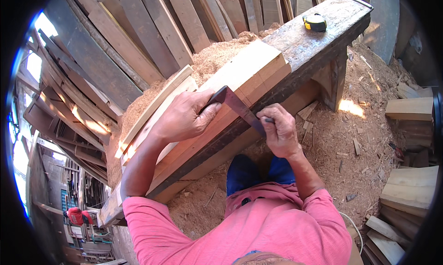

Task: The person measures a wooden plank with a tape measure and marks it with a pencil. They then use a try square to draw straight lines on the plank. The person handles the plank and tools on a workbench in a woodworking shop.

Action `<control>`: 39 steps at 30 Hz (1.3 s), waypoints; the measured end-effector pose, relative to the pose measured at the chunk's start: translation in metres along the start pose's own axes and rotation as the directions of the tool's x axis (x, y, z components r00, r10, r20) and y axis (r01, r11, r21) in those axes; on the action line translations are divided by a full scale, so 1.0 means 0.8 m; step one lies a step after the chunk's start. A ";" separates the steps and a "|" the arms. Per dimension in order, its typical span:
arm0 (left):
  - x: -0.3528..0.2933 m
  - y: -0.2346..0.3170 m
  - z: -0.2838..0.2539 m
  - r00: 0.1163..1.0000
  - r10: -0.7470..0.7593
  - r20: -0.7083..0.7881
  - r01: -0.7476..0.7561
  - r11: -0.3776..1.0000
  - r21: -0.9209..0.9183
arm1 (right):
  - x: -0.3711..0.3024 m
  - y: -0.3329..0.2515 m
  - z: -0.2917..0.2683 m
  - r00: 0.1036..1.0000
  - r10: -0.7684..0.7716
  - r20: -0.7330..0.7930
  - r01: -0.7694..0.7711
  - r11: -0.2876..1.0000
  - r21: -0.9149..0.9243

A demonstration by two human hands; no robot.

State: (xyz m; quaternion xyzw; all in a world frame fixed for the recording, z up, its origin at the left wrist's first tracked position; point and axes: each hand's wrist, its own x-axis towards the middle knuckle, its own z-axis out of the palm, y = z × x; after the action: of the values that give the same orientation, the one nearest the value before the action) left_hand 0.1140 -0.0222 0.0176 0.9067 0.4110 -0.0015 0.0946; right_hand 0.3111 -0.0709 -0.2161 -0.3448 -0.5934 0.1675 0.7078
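My left hand is closed around the dark stock of a try square, on top of a thick wooden beam. The square's dark blade slants down across the beam's near side towards my right hand. My right hand is closed beside the blade's lower end, with a short dark stub showing between thumb and fingers. What that stub is, I cannot make out. Thin marked lines cross the beam's side near its far end, to the right of the square.
The beam lies on a worn workbench, which carries a yellow-and-black tape measure at its far end. Sawdust is heaped behind the beam, and planks lean beyond it. Timber blocks lie on the right. A red power tool is at lower left.
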 end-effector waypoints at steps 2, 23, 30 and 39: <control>-0.004 -0.003 0.001 0.999 0.039 -0.011 -0.039 0.999 -0.011 | 0.000 -0.001 0.013 0.999 -0.047 -0.022 0.045 0.997 -0.070; -0.002 -0.002 0.007 0.999 -0.045 -0.019 0.045 0.999 -0.029 | 0.008 0.004 0.050 0.962 -0.230 -0.146 0.190 0.951 -0.243; -0.002 -0.002 0.006 0.996 -0.084 0.004 0.084 0.996 -0.023 | 0.009 0.003 0.051 0.961 -0.230 -0.151 0.191 0.953 -0.235; -0.001 -0.003 0.009 0.998 -0.046 -0.030 0.046 0.998 -0.031 | 0.008 0.007 0.051 0.965 -0.215 -0.149 0.180 0.959 -0.218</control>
State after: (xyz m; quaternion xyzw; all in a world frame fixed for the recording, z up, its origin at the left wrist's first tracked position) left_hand 0.1120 -0.0226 0.0100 0.8954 0.4331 0.0164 0.1018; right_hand 0.2744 -0.0510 -0.2131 -0.3671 -0.5757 0.0043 0.7306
